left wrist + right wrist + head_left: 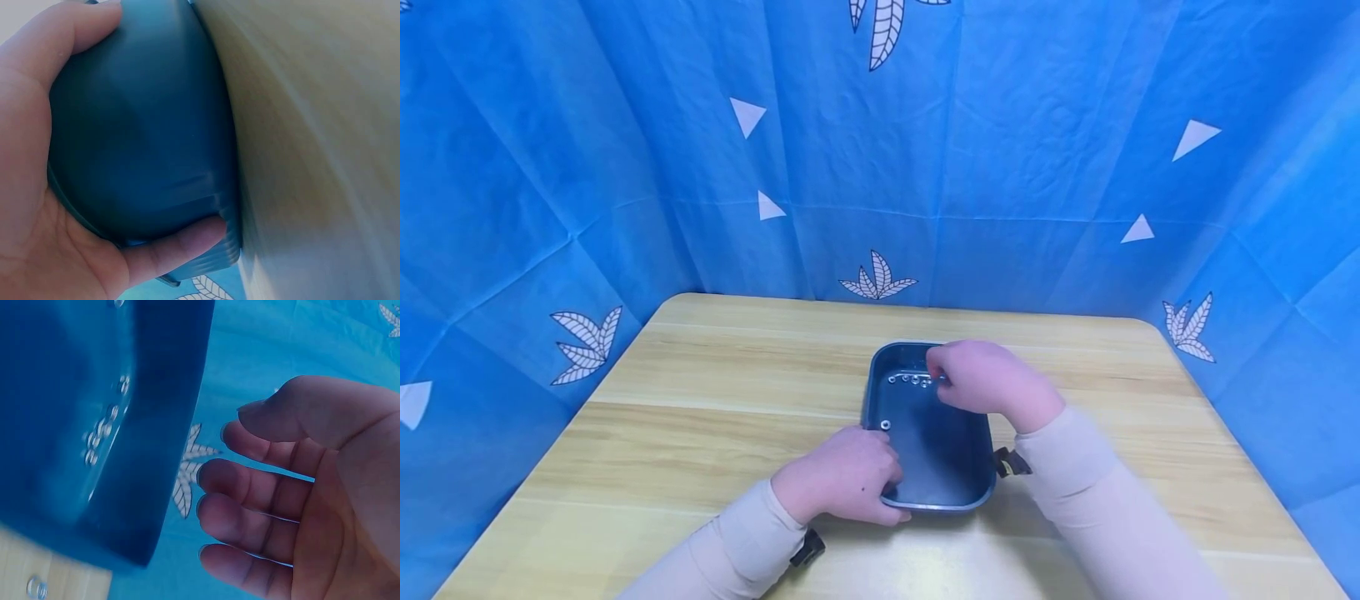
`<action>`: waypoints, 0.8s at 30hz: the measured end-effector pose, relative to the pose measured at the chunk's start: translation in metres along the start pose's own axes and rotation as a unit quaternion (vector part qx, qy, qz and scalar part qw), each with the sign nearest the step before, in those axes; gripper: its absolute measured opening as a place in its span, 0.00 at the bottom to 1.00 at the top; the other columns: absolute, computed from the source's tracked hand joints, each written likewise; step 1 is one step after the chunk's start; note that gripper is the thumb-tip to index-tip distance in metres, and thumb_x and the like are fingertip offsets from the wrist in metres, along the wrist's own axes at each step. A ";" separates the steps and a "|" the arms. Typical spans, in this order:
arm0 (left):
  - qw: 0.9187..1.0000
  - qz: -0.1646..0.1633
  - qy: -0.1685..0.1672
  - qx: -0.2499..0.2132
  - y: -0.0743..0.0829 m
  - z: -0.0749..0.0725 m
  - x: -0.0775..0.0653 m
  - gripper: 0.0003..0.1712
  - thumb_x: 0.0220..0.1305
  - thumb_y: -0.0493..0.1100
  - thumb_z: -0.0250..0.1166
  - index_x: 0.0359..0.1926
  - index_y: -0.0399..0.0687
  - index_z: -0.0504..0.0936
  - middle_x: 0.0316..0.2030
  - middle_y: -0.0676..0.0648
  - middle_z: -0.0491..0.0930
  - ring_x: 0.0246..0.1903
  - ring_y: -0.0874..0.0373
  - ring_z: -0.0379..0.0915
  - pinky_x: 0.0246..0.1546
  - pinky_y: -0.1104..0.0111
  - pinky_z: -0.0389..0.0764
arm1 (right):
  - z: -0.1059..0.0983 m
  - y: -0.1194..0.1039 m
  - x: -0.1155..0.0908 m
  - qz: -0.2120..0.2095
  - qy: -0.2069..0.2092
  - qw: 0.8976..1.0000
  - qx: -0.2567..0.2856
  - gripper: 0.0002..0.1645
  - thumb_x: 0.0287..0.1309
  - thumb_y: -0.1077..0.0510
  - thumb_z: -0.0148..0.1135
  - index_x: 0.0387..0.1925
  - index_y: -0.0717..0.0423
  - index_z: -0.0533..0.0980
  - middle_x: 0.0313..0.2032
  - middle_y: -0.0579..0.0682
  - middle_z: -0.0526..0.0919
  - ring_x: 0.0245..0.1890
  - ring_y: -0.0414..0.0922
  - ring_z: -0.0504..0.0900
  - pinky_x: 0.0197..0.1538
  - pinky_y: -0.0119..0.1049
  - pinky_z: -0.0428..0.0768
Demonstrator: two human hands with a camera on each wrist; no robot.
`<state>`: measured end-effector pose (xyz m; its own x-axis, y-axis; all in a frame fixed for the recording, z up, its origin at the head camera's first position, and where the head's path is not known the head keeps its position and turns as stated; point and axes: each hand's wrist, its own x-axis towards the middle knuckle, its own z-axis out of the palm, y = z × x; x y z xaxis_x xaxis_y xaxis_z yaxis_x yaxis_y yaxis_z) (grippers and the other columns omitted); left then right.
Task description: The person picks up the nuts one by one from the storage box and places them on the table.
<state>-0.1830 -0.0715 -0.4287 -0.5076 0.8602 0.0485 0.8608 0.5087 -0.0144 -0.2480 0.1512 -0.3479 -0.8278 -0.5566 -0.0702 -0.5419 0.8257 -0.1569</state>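
A dark blue rectangular tray (936, 450) sits on the table. My left hand (850, 475) grips its near left corner, fingers over the rim; in the left wrist view the thumb and little finger lie along the outer wall (137, 125). Several small shiny metal nuts (915, 380) lie in a row by the far wall, and a single nut (885, 425) is near the left wall. Over the tray's far right part hovers my right hand (992, 379). In the right wrist view its fingers (222, 515) are loosely curled, the thumb close over the index finger, with nothing visible between them.
A small metal ring (36, 587) shows over the wood just outside the tray in the right wrist view. The light wooden table (722, 350) extends around the tray. Blue patterned curtains (1037, 150) hang behind and at both sides.
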 end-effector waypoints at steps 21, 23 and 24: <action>1.000 0.005 0.002 -0.004 -0.001 0.001 0.001 0.28 0.55 0.72 0.65 0.14 0.62 0.70 0.16 0.64 0.62 0.23 0.65 0.61 0.21 0.72 0.61 | 0.008 -0.030 0.017 0.000 -0.047 0.999 -0.011 0.07 0.62 0.52 0.65 0.41 0.43 0.78 0.35 0.38 0.80 0.32 0.40 0.76 0.41 0.38 0.76; 1.000 0.005 0.001 -0.006 -0.001 0.000 0.000 0.28 0.55 0.72 0.66 0.14 0.62 0.70 0.16 0.64 0.62 0.23 0.65 0.61 0.21 0.72 0.61 | 0.009 -0.032 0.019 -0.003 -0.054 0.998 -0.010 0.07 0.62 0.53 0.65 0.42 0.43 0.78 0.35 0.39 0.80 0.32 0.40 0.76 0.41 0.38 0.76; 1.000 0.005 0.000 -0.007 0.000 0.000 0.000 0.28 0.55 0.72 0.66 0.14 0.62 0.70 0.16 0.64 0.62 0.23 0.65 0.61 0.21 0.72 0.61 | 0.010 -0.033 0.019 -0.005 -0.058 0.998 -0.012 0.07 0.62 0.52 0.65 0.42 0.44 0.78 0.34 0.39 0.80 0.32 0.40 0.76 0.41 0.38 0.76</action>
<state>-0.1836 -0.0713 -0.4285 -0.4997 0.8648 0.0494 0.8658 0.5004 -0.0019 -0.2446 0.1121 -0.3539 -0.8011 -0.5700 -0.1824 -0.5537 0.8216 -0.1355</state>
